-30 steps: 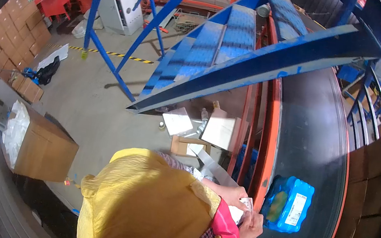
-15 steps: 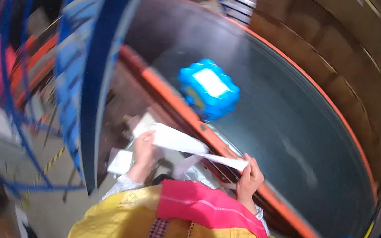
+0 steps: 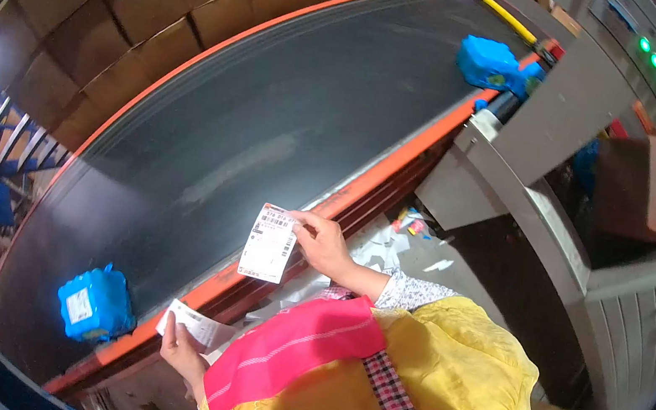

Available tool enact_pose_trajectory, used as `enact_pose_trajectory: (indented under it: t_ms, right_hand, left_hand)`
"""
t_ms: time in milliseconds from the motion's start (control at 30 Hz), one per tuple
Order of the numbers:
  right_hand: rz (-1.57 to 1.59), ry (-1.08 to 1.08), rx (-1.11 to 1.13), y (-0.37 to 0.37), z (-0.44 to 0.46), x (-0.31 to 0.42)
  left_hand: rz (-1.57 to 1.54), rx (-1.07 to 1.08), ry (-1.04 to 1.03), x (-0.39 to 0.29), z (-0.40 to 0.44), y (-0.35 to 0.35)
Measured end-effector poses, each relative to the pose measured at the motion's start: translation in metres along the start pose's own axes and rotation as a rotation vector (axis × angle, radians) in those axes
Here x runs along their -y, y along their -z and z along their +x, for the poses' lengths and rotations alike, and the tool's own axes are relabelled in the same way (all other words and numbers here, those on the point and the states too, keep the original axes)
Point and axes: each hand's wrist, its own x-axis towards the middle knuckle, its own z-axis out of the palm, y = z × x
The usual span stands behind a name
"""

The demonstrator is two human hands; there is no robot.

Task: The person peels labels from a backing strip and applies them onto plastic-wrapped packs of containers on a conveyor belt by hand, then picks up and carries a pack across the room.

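My right hand [image 3: 323, 247] pinches a white printed shipping label [image 3: 264, 251] by its upper right side, over the near edge of the conveyor belt [image 3: 186, 133]. Lower down on the left, my left hand [image 3: 183, 351] is closed on a folded strip of label paper [image 3: 200, 325] with some print on it. Beyond that hand, a blue-wrapped package [image 3: 94, 307] with a white label on top sits on the belt, apart from my fingers.
An orange rail [image 3: 365, 183] edges the belt. At its far right end lies another blue package [image 3: 487, 62]. A grey machine [image 3: 562, 113] with green lights stands on the right. Stacked cardboard boxes [image 3: 126, 22] line the far side. Scraps of paper [image 3: 380, 245] lie below the rail.
The view has swung right, bringing the grey machine in. The white paper stretched between both hands is now apart: a label in my right hand, a strip in my left.
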Motion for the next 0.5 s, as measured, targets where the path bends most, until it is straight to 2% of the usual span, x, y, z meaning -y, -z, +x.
enact_pose_trajectory:
  t_ms: [133,233,267,300,400,500]
  right_hand:
    - [-0.059,0.046,-0.13,-0.019,-0.011,-0.01]
    - [-0.065,0.062,-0.195,-0.021,-0.03,0.022]
    - [-0.104,0.077,-0.224,-0.021,-0.032,0.026]
    - [-0.147,0.092,-0.251,-0.02,-0.035,0.031]
    - [-0.209,0.153,-0.356,-0.021,-0.042,0.045]
    - [-0.225,0.092,-0.434,-0.021,-0.046,0.054]
  left_hand:
    - [-0.008,0.219,-0.07,0.02,0.026,-0.014]
    - [-0.111,0.359,0.07,0.002,0.021,-0.001]
    - [-0.031,0.361,0.029,0.002,0.023,0.0]
    - [-0.145,0.392,0.066,-0.01,0.016,-0.004]
    - [-0.196,0.439,0.203,-0.028,0.009,0.0]
    - [-0.016,0.518,0.232,-0.05,0.0,0.013]
